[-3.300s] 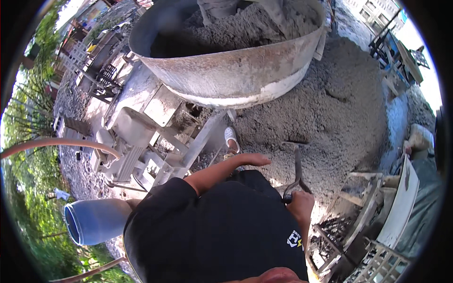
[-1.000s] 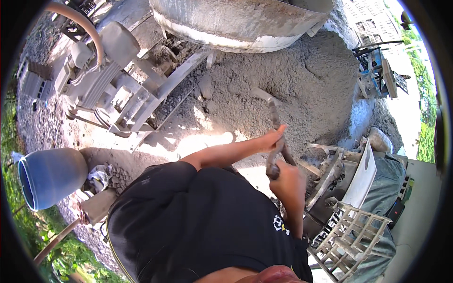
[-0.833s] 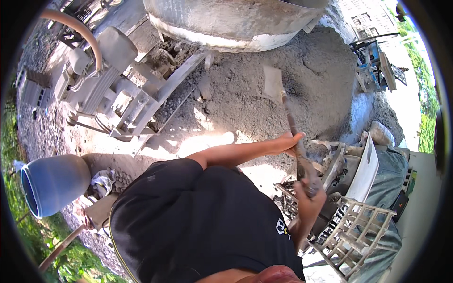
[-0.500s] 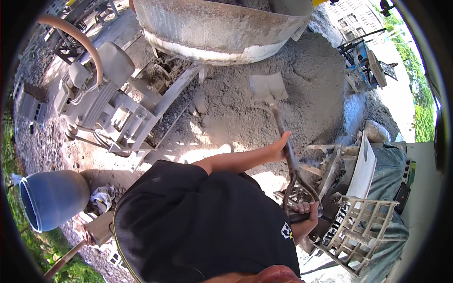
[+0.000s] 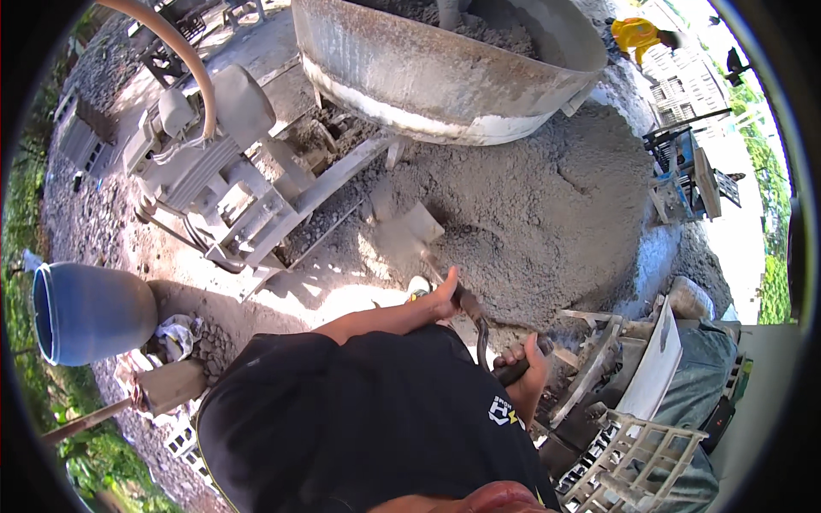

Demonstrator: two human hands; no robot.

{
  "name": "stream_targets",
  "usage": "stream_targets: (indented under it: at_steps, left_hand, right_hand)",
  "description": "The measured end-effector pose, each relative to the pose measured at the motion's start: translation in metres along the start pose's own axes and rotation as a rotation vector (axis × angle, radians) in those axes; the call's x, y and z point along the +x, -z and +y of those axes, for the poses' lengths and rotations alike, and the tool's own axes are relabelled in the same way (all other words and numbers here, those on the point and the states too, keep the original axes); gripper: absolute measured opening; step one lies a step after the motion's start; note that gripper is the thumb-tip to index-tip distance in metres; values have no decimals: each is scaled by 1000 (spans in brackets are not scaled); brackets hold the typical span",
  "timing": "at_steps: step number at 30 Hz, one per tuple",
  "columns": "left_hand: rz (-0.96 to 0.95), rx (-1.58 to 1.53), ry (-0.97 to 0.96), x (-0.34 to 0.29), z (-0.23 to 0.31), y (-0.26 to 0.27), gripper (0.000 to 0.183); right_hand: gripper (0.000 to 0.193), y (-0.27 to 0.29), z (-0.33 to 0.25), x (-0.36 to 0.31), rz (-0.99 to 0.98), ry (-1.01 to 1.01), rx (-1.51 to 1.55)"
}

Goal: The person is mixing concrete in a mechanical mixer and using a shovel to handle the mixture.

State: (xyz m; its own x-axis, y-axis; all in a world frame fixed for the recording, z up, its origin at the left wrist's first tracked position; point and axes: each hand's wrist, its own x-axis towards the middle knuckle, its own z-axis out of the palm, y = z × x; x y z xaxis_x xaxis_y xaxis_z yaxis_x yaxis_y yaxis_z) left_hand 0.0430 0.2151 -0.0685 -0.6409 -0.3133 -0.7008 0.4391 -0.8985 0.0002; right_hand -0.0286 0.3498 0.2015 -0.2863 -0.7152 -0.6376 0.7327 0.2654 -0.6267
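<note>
A shovel slants across the middle, its flat grey blade at the left edge of a heap of wet grey concrete mix. My left hand is closed around the shaft, partway down toward the blade. Close to my body, my right hand is wrapped round the grip of the looped handle. Grey material shows beside the blade, and I cannot tell whether any rests on it. Beyond the heap stands a large round mixer pan, crusted with cement, with more grey mix inside.
Left of the heap is a dusty motor unit on a metal frame. A blue barrel lies at far left. Wooden pieces and a grid-shaped crate crowd the right side. Someone in yellow is at the far right, beyond the pan.
The shovel blade has swung left and nearer, off the middle of the heap to its left edge. Both hands have moved left with it, still gripping. The view has shifted too.
</note>
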Motion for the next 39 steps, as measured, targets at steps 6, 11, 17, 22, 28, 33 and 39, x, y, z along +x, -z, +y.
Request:
stream_targets:
  at_steps: [6,11,17,22,28,33,39]
  left_hand:
    - [32,-2,-232,18,43,-27,83]
    - [35,9,-174,37,39,-70,80]
    - [-54,-14,77,80,26,-131,75]
    - [-306,91,164,57,19,-222,78]
    - [-940,350,186,27,40,-301,96]
    - [-814,488,17,5,78,-294,97]
    - [-303,327,-249,13,150,-191,70]
  right_hand:
    - [30,4,-30,54,-32,-95,79]
    - [14,19,-64,64,25,2,18]
    - [17,34,-122,58,-27,235,-718]
    - [40,55,-207,28,4,740,-1656]
    - [40,-39,-310,-27,-603,839,-2145]
    - [35,-48,-318,13,-670,870,-2313]
    - [24,-80,-269,198,-528,868,-1909]
